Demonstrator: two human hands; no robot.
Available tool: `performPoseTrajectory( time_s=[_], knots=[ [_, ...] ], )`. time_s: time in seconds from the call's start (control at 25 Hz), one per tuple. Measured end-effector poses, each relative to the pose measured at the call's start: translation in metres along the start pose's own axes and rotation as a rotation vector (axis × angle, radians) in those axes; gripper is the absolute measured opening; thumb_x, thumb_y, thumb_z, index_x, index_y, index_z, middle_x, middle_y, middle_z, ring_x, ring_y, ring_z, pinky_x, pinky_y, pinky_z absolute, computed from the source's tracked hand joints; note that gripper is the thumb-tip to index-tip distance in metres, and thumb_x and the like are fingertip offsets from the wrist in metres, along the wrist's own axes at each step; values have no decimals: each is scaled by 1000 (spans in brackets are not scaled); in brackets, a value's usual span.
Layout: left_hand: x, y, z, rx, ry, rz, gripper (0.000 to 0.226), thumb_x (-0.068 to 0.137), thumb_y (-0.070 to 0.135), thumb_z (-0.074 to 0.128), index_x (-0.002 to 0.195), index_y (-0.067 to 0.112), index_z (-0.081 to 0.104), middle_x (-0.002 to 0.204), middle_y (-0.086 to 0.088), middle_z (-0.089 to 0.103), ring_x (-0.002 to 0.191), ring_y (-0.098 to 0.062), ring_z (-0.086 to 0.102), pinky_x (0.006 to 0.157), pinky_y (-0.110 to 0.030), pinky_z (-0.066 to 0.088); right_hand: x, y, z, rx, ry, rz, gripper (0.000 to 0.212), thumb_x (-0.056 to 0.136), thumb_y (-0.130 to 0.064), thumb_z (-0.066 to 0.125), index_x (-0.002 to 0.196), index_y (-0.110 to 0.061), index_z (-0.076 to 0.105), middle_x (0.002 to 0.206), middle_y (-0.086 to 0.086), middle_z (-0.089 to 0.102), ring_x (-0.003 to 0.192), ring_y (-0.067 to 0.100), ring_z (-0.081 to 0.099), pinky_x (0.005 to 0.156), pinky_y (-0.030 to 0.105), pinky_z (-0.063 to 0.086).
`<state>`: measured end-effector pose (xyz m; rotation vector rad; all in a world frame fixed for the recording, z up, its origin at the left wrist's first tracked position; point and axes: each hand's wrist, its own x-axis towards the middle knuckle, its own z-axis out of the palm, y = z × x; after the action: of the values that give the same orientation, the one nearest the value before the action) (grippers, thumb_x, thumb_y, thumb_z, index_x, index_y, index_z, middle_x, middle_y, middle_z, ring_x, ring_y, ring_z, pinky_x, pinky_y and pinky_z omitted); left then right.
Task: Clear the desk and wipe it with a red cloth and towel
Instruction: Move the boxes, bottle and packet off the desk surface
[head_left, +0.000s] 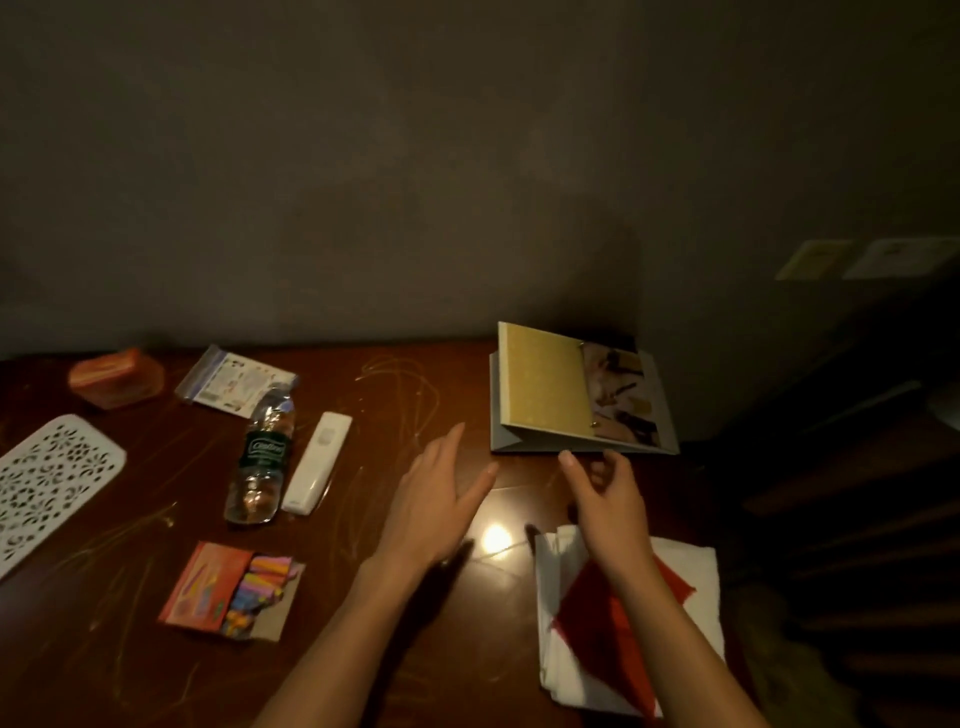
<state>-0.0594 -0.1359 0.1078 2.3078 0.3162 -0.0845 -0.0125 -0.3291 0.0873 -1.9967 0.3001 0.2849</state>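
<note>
- Both hands hover over the tabletop (405, 405), reaching toward the far right corner, where the photo album (571, 395) lies against the wall.
- The album sits straight ahead of the right hand (610, 499) and just beyond its fingertips; I cannot tell whether they touch its near edge.
- The right hand is the nearer 1 by a clear margin: its fingers are loosely curled, thumb up, a narrow grip holding nothing.
- The left hand (436, 499) is spread wide and flat, fingers straight, holding nothing, and the album's near left corner lies ahead and to its right.
- The album's long axis runs left to right, roughly square to both forearms, with its yellow cover propped up and tilted, the hinge at the far side.
- My read: the next move is a 2-handed lift, 1 hand at each end of that near edge.
- The wiping gear waits close by: the red cloth (602, 613) lies on the white towel (691, 566) under the right forearm, at the near right of the tabletop.
- Left of the hands, untouched: a plastic bottle (262, 452) on its side with a white remote (317, 462) beside it, a box of coloured chalks (234, 587), a zip bag (234, 379), an orange box (114, 376) and a white patterned tray (47, 483).
- Clearing looks barely begun.
</note>
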Motion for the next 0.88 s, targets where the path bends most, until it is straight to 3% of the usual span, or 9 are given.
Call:
performPoseTrajectory(
  time_s=[0.08, 0.16, 0.24, 0.36, 0.52, 0.56, 0.64, 0.72, 0.88],
  knots=[
    [37, 13, 33, -65, -7, -24, 68, 97, 52, 48, 154, 28, 20, 155, 2, 33, 139, -15, 37, 106, -28, 33, 32, 11, 3, 98, 5, 85, 93, 75, -67, 67, 148, -20, 34, 140, 2, 52, 126, 21, 50, 106, 45, 44],
    [71, 19, 65, -109, -14, -59, 62, 99, 43, 50, 153, 28, 22, 150, -2, 39, 133, -18, 44, 100, -25, 36, 65, 19, 7, 221, -16, 140, 86, 81, -50, 73, 148, -15, 33, 139, -2, 51, 127, 18, 49, 105, 36, 40],
    [97, 23, 93, -101, -43, -154, 69, 100, 43, 47, 156, 22, 10, 156, -7, 26, 136, -24, 41, 106, -32, 38, 99, 27, 10, 282, -77, 165, 77, 84, -38, 74, 145, -14, 34, 135, -2, 54, 125, 18, 51, 101, 32, 40],
    [122, 25, 115, -56, -67, -223, 76, 102, 45, 41, 156, 20, -5, 162, -5, 4, 138, -29, 38, 112, -41, 37, 135, 40, 13, 245, -170, 136, 82, 83, -43, 74, 148, -22, 29, 136, -1, 55, 125, 21, 52, 106, 41, 43],
    [167, 28, 114, -19, -37, -187, 75, 101, 44, 43, 156, 22, -3, 162, -1, 6, 137, -28, 39, 110, -43, 41, 170, 31, 3, 193, -193, 77, 90, 80, -53, 73, 151, -31, 24, 143, -3, 48, 128, 19, 49, 106, 46, 43],
    [173, 30, 108, -4, -31, -177, 74, 101, 44, 43, 157, 22, 0, 162, -2, 8, 140, -28, 35, 111, -43, 39, 172, 26, 1, 221, -184, 61, 85, 81, -49, 74, 149, -30, 27, 139, -4, 52, 123, 16, 53, 103, 44, 46],
    [166, 28, 94, 14, 6, -137, 70, 101, 44, 44, 157, 23, 7, 162, -4, 12, 144, -26, 29, 114, -40, 33, 162, 14, 8, 256, -176, 20, 74, 83, -41, 74, 145, -27, 35, 125, -9, 60, 106, 3, 59, 86, 26, 52],
    [139, 19, 76, -9, 65, -155, 68, 101, 46, 43, 157, 23, 11, 162, -5, 17, 146, -23, 25, 115, -36, 27, 138, -1, 25, 212, -251, -11, 69, 83, -42, 75, 140, -25, 42, 121, -10, 60, 103, 0, 59, 74, 13, 46],
    [73, -29, 33, -33, 168, -332, 73, 98, 51, 46, 157, 25, 11, 162, -3, 19, 145, -19, 26, 114, -36, 26, 97, -20, 78, 95, -434, -82, 85, 79, -55, 73, 147, -25, 33, 143, -4, 47, 125, 12, 48, 93, 24, 42]
  ],
)
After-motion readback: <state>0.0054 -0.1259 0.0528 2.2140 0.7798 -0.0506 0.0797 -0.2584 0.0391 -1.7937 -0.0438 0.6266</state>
